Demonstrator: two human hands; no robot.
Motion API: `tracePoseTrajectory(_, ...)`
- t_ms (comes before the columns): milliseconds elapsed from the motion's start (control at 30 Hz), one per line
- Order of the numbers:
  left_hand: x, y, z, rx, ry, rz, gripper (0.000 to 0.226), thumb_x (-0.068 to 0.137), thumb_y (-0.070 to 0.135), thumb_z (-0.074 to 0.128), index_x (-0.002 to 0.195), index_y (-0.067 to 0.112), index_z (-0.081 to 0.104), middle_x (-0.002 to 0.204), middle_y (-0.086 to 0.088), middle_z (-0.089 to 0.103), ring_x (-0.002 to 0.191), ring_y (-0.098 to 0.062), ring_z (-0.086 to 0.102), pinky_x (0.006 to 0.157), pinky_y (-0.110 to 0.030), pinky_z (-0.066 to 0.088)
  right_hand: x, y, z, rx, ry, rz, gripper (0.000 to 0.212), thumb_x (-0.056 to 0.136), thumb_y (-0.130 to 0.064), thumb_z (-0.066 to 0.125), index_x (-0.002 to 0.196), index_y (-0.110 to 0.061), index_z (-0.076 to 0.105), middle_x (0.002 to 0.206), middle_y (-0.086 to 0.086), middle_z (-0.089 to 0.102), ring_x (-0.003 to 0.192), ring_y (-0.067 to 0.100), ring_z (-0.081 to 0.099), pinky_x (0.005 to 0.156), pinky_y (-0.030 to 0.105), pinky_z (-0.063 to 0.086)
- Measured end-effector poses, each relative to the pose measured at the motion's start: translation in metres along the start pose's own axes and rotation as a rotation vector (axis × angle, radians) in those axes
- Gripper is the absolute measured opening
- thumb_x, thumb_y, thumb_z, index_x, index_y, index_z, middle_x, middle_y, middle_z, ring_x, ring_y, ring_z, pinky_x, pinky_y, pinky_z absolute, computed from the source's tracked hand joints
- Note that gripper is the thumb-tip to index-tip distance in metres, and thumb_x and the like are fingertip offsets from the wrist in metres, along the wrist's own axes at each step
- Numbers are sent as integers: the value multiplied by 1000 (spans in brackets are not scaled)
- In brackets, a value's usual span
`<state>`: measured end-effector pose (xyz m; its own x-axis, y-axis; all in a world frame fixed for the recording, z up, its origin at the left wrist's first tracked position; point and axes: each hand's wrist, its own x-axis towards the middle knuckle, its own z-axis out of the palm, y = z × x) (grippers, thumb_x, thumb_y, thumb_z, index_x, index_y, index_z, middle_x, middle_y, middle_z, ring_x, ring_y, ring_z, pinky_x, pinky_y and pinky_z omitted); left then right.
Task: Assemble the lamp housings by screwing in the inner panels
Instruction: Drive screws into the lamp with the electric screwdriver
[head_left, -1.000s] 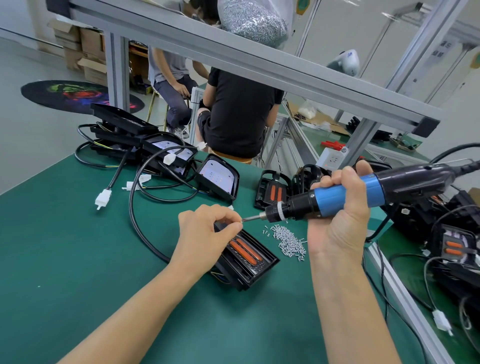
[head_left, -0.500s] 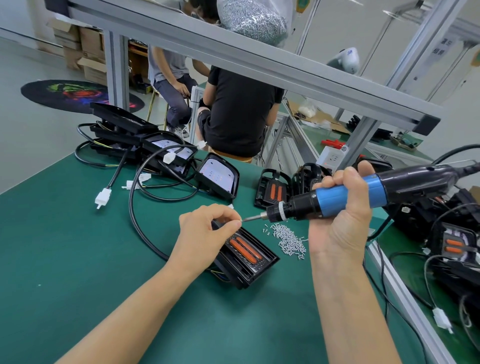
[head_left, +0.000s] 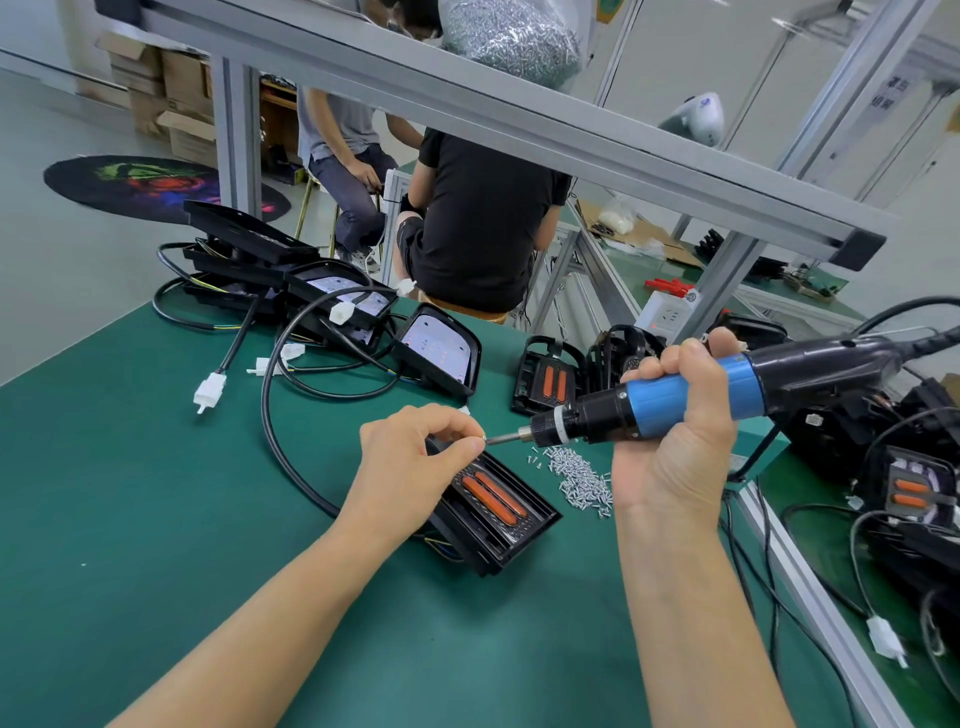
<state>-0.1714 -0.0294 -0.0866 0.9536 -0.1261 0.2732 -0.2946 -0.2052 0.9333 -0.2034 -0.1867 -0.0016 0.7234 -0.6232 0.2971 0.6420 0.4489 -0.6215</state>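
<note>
Screwdriver (head_left: 691, 397), gripped in the right hand (head_left: 670, 447), lies level with its bit meeting a screw pinched by left hand (head_left: 410, 467) fingers (head_left: 462, 447), just above the lamp housing (head_left: 488, 514) on the surface (head_left: 156, 493).

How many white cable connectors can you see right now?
5: one on the green mat at far left, one beside the cable loop, one on the stacked housings, one near the seated person, one at bottom right. Others may be hidden.
</note>
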Motion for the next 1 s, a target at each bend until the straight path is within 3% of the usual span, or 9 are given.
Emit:
tracePoseTrajectory(433, -1, -2, 0, -24, 12, -34, 18, 79, 28, 72, 75, 45, 69, 80, 17, 67, 95, -22, 51, 78, -30, 35, 0, -2, 2, 28, -4, -6, 26, 88, 1, 55, 97, -23, 56, 69, -6, 52, 55, 7, 52, 61, 21, 49)
tracePoseTrajectory(567, -1, -3, -1, -31, 2, -27, 17, 79, 27, 73, 75, 43, 70, 80, 17, 68, 94, -19, 55, 84, -34, 42, -1, -2, 1, 28, -7, -2, 26, 89, 1, 54, 97, -24, 56, 66, -7, 52, 56, 7, 52, 61, 20, 49)
tracePoseTrajectory(767, -1, -4, -2, -73, 0, -25, 17, 80, 22, 73, 74, 38, 72, 78, 15, 68, 66, 1, 52, 67, -13, 37, -3, 1, -1, 40, 30, 10, 25, 90, -1, 55, 99, -24, 55, 69, -6, 51, 59, 8, 51, 63, 20, 48)
tracePoseTrajectory(867, -2, -4, -2, -30, 1, 31, 20, 80, 17, 73, 70, 34, 71, 79, 18, 65, 68, 4, 52, 64, -6, 35, -4, 4, -2, 31, 47, 5, 27, 90, 1, 54, 99, -24, 55, 66, -7, 53, 58, 7, 52, 61, 20, 49)
tracePoseTrajectory(1000, 0, -2, -3, 63, -7, 174, 15, 80, 7, 72, 74, 20, 72, 81, 16, 62, 76, -5, 53, 70, -8, 35, -3, 6, -3, 34, 60, 0, 27, 90, 1, 54, 99, -24, 55, 66, -7, 53, 57, 7, 52, 61, 20, 48)
